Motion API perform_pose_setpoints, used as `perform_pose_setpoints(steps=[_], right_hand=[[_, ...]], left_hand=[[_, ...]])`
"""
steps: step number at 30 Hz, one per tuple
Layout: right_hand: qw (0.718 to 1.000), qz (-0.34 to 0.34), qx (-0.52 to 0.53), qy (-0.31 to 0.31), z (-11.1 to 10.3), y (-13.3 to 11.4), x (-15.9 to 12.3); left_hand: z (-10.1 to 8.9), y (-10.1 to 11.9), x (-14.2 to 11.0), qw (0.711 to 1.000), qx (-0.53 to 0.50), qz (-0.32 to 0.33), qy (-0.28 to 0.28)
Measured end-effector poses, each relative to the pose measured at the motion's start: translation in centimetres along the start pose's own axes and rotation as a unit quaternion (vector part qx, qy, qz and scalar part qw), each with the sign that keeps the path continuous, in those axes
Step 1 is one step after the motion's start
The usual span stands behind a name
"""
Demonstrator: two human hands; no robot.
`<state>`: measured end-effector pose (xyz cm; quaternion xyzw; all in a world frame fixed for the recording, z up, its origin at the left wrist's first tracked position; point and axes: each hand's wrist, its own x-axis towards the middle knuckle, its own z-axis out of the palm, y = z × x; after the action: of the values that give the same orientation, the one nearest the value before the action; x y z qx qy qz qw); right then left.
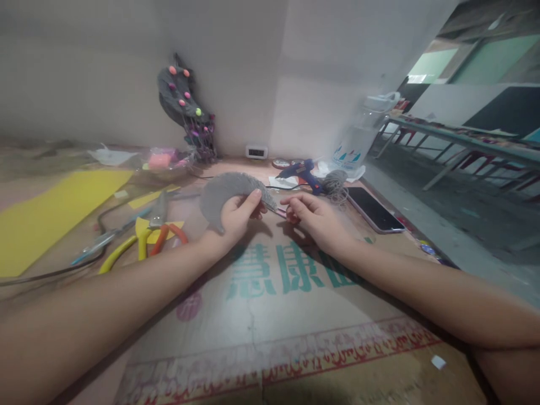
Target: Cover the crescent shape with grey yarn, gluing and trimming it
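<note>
My left hand [241,216] grips a grey crescent-moon shape [219,194], thumb on top and fingers underneath. Fuzzy grey yarn seems to cover its upper edge and right-hand tip. Close to that tip, my right hand [310,216] is closed in a pinch. Thin pinkish lines show by its fingertips, too small to name. Behind the right hand lie a blue glue gun [304,173] and a loose bundle of grey yarn [335,185]. Left of the crescent are pliers [158,216] with yellow and orange handles.
A decorated grey moon [179,95] with coloured pompoms leans on the wall. A small digital clock [256,152], a water bottle [356,138] and a phone [375,210] stand or lie around. Yellow sheet [54,214] at left; printed cardboard [253,332] covers the table.
</note>
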<state>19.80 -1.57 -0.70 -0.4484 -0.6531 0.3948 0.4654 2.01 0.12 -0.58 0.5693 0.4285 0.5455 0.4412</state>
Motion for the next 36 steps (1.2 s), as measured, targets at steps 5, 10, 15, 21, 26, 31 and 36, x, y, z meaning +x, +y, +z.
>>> perform_pose_setpoints(steps=[5, 10, 15, 21, 26, 31, 36], right_hand=[[0.994, -0.03, -0.103, 0.028, -1.7, 0.5, 1.5], [0.956, -0.095, -0.274, 0.049, -3.7, 1.9, 3.0], [0.926, -0.147, -0.347, -0.015, -3.0, 3.0, 3.0], [0.902, -0.193, -0.385, 0.011, -5.2, 1.7, 4.2], [0.904, -0.098, -0.416, -0.009, -7.7, 0.7, 5.3], [0.862, -0.113, -0.492, -0.048, -5.2, 0.3, 3.3], [0.781, -0.207, -0.576, -0.123, -2.4, 0.5, 1.6]], left_hand=[[0.0, -0.3, 0.2, 1.0, -0.006, -0.016, -0.001], [-0.2, -0.4, 0.4, 0.998, -0.017, -0.054, 0.019], [-0.3, -0.6, 0.4, 0.998, -0.025, -0.062, 0.013], [-0.3, -0.7, 0.5, 0.996, -0.032, -0.075, 0.023], [-0.3, -0.8, 0.6, 0.995, -0.039, -0.084, 0.025], [-0.3, -1.1, 0.7, 0.994, -0.047, -0.082, 0.051], [-0.4, -1.4, 0.8, 0.992, -0.06, -0.094, 0.059]])
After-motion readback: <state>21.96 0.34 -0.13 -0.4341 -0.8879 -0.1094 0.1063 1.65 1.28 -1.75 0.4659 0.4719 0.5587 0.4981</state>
